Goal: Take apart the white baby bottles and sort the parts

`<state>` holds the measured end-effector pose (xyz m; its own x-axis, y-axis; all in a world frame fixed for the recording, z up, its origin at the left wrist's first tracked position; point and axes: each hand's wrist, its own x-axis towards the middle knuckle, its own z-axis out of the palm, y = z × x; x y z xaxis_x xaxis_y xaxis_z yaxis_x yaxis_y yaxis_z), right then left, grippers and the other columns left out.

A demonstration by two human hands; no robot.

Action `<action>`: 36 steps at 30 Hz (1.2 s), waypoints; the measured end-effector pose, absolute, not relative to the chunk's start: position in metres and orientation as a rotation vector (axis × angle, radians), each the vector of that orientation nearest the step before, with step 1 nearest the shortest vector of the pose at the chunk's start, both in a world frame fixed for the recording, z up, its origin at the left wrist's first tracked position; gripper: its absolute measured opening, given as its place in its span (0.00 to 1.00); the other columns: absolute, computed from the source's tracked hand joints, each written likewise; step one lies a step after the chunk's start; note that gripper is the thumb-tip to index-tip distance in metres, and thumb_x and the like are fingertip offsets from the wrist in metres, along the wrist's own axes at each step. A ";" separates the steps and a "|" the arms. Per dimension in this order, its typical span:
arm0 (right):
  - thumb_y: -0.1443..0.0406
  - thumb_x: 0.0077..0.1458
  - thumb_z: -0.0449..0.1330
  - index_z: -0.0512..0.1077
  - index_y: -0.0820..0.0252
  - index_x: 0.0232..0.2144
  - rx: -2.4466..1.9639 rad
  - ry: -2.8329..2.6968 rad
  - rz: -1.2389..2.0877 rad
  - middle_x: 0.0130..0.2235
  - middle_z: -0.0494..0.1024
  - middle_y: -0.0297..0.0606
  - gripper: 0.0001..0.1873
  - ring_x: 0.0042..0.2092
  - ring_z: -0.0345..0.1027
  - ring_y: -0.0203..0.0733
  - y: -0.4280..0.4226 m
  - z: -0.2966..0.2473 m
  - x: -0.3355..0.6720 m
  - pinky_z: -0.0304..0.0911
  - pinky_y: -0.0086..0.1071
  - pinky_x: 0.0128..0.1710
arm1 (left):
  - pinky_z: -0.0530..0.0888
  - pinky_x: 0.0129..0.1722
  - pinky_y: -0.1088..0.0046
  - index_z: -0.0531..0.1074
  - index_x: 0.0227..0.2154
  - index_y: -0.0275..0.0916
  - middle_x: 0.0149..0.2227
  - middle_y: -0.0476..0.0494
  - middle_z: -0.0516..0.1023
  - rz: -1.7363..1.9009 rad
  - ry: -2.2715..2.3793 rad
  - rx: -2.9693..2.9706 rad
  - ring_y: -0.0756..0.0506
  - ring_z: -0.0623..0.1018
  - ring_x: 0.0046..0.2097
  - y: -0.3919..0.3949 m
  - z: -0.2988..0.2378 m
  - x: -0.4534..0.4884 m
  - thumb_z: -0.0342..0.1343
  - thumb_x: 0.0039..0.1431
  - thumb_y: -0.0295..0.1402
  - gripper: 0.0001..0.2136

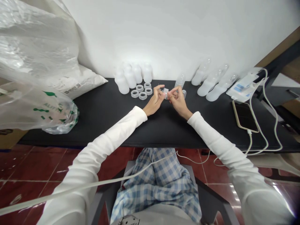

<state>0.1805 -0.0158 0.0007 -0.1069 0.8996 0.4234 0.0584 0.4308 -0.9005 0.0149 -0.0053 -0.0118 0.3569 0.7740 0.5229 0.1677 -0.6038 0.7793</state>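
While the left hand (154,101) and right hand (178,102) pinch one small translucent piece (166,92) over the surface (164,131), to the right of the five loose rings (139,97), a light, even fingertip grip seems best; pressing hard could bend it; its exact shape is unclear.

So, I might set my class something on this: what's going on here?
A seated person's left hand and right hand together pinch a small clear piece over the black table. To their left lie five loose rings, with four white bottles behind them. To the right stand three bottles with clear tops; farther right lies a phone.
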 end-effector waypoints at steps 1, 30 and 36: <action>0.35 0.53 0.63 0.58 0.50 0.35 -0.878 -1.525 0.895 0.28 0.71 0.30 0.30 0.29 0.68 0.39 -0.017 0.001 0.179 0.70 0.38 0.31 | 0.77 0.49 0.58 0.57 0.61 0.41 0.38 0.43 0.74 1.253 0.822 1.973 0.44 0.79 0.40 -0.007 -0.010 0.014 0.39 0.69 0.60 0.30; 0.55 0.70 0.52 0.73 0.57 0.46 -1.086 -2.511 -0.351 0.42 0.79 0.46 0.15 0.44 0.70 0.51 -0.010 0.033 0.241 0.61 0.41 0.43 | 0.76 0.35 0.74 0.63 0.38 0.41 0.34 0.47 0.79 1.175 1.004 1.450 0.51 0.78 0.33 -0.008 -0.005 -0.067 0.70 0.50 0.49 0.24; 0.56 0.68 0.56 0.75 0.55 0.47 -1.218 -2.522 -0.373 0.48 0.77 0.50 0.14 0.50 0.68 0.57 -0.010 0.025 0.239 0.60 0.49 0.49 | 0.78 0.50 0.64 0.63 0.46 0.41 0.54 0.35 0.78 1.203 1.152 1.894 0.44 0.81 0.50 -0.011 -0.011 -0.094 0.68 0.53 0.47 0.25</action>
